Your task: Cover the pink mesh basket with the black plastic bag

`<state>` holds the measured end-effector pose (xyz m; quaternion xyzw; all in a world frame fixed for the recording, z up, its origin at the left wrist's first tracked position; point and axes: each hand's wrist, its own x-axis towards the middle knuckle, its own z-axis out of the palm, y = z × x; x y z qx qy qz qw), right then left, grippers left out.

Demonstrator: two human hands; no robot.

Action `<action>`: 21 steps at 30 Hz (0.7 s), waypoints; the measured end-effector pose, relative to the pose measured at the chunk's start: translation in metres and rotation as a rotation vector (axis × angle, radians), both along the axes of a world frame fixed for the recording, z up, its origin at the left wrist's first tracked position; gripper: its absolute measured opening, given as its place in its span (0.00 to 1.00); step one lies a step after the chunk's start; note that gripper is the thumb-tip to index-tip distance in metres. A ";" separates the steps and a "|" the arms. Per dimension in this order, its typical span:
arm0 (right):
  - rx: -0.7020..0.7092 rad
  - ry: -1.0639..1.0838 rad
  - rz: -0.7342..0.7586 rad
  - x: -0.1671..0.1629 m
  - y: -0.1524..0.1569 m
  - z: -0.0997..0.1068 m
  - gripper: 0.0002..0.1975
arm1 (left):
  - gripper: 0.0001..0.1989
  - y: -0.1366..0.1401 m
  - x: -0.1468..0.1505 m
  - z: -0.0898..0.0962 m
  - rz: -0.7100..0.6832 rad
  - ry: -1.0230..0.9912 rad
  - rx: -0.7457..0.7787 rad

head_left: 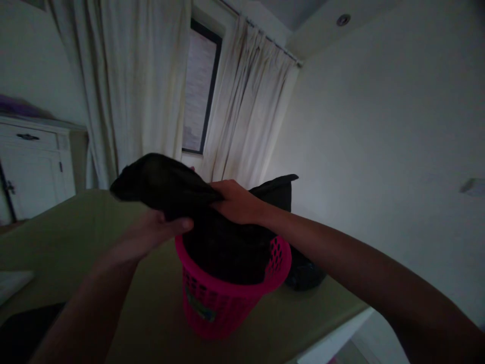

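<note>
Two hands on one dark cloth (pixel 162 187), lifted above a pink basket (pixel 227 298) that stands on the bed (pixel 76 242) near its far right corner. Left hand (pixel 151 232) cups it from below, thumb across the fabric; right hand (pixel 235 202) has its fingers closed over the top. More dark cloth fills the basket, and a dark bag (pixel 303 273) sits just behind it.

Two bare, sleeveless forearms.
</note>
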<state>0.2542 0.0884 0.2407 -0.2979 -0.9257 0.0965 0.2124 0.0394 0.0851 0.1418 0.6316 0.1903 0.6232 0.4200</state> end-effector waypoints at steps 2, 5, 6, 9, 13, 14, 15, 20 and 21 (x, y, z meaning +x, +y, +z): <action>0.026 -0.098 0.081 -0.003 -0.007 -0.001 0.06 | 0.45 -0.005 0.012 0.000 -0.041 0.101 -0.018; 0.003 -0.274 0.088 0.008 -0.007 0.008 0.14 | 0.24 -0.019 0.027 0.009 -0.077 -0.051 -0.084; 0.004 -0.330 0.038 0.017 -0.002 0.014 0.19 | 0.21 -0.022 0.029 0.012 -0.103 -0.157 -0.132; 0.140 -0.450 -0.177 0.059 0.021 0.037 0.24 | 0.18 -0.021 0.028 0.019 -0.173 -0.423 -0.227; 0.270 -0.389 -0.318 0.105 0.035 0.077 0.19 | 0.20 -0.016 0.025 0.019 0.021 -0.255 -0.075; 0.298 -0.293 -0.306 0.111 0.032 0.087 0.17 | 0.19 -0.015 0.026 0.019 0.132 -0.132 -0.011; 0.335 -0.174 -0.277 0.115 0.026 0.096 0.17 | 0.16 -0.016 0.027 0.018 0.240 -0.013 0.055; 0.215 0.203 -0.188 0.138 0.008 0.110 0.56 | 0.07 -0.021 0.032 0.020 0.444 0.106 0.205; 0.096 0.199 -0.203 0.145 0.010 0.105 0.57 | 0.07 -0.022 0.032 0.020 0.449 0.092 0.201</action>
